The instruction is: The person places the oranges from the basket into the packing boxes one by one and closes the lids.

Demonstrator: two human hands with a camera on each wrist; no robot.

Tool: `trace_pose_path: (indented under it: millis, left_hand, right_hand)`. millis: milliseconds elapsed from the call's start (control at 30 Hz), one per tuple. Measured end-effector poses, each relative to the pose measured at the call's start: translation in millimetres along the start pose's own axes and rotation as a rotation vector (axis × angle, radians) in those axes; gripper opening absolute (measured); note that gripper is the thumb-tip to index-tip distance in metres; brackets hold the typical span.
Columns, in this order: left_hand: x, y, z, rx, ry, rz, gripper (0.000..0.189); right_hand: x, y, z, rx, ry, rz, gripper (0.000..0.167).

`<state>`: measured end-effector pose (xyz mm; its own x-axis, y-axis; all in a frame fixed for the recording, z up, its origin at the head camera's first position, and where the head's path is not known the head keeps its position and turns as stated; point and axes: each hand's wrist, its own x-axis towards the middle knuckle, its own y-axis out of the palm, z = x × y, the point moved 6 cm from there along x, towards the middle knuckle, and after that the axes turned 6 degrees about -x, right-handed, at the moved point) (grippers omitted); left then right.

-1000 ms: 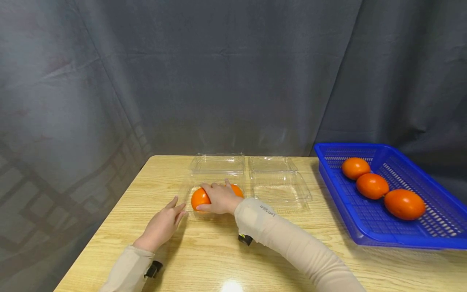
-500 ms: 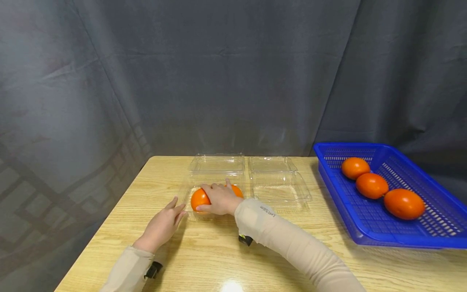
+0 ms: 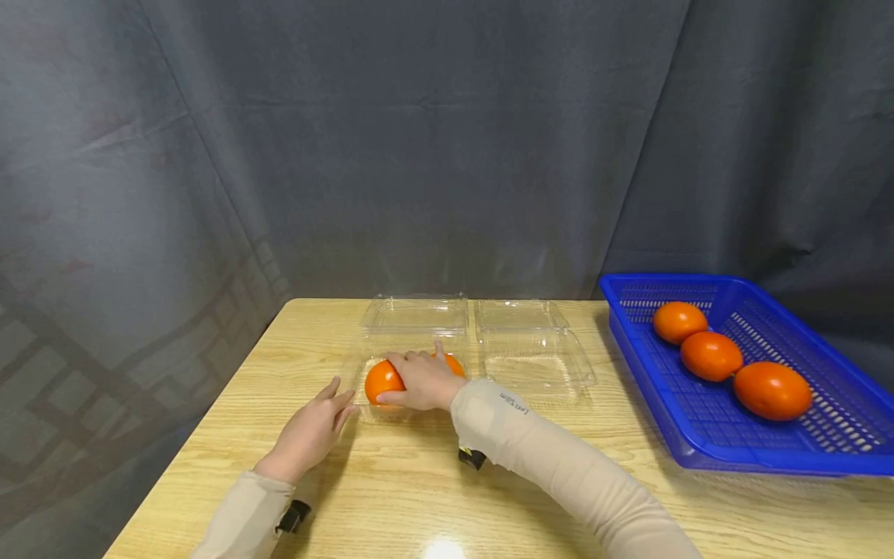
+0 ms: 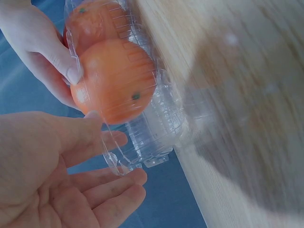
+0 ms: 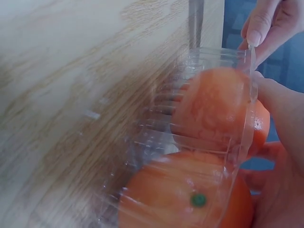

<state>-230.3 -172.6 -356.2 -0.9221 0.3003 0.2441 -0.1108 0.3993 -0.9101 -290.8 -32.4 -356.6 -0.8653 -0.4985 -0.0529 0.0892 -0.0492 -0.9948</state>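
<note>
In the head view, my right hand [image 3: 422,380] grips an orange [image 3: 382,380] in the near half of a clear plastic clamshell container [image 3: 417,314]. A second orange [image 3: 454,365] sits to its right, partly hidden behind that hand. Both fruits show through the clear wall in the left wrist view, a green stem mark on the nearer orange [image 4: 118,76]. My left hand [image 3: 307,439] pinches the container's near left corner, thumb and forefinger at the rim. Its other fingers are spread below the rim in the left wrist view.
Beside it on the right stands another clear clamshell container [image 3: 534,365], its lid lying back. A blue plastic basket [image 3: 649,388] at the right holds three oranges [image 3: 712,355]. Behind the wooden table [image 3: 391,497] hangs a dark grey curtain [image 3: 447,155].
</note>
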Motion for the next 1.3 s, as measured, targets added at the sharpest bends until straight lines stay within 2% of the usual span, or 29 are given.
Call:
trace_pose_path:
  millis: [1033, 1300]
  left_hand:
    - [-0.5, 0.2, 0.7, -0.006, 0.001, 0.004, 0.031]
    - [-0.6, -0.6, 0.4, -0.013, 0.005, -0.003, 0.031]
  right_hand:
    - [-6.8, -8.3, -7.9, 0.011, -0.021, 0.006, 0.073]
    - [-12.9, -15.3, -14.3, 0.019, 0.0, 0.008, 0.075]
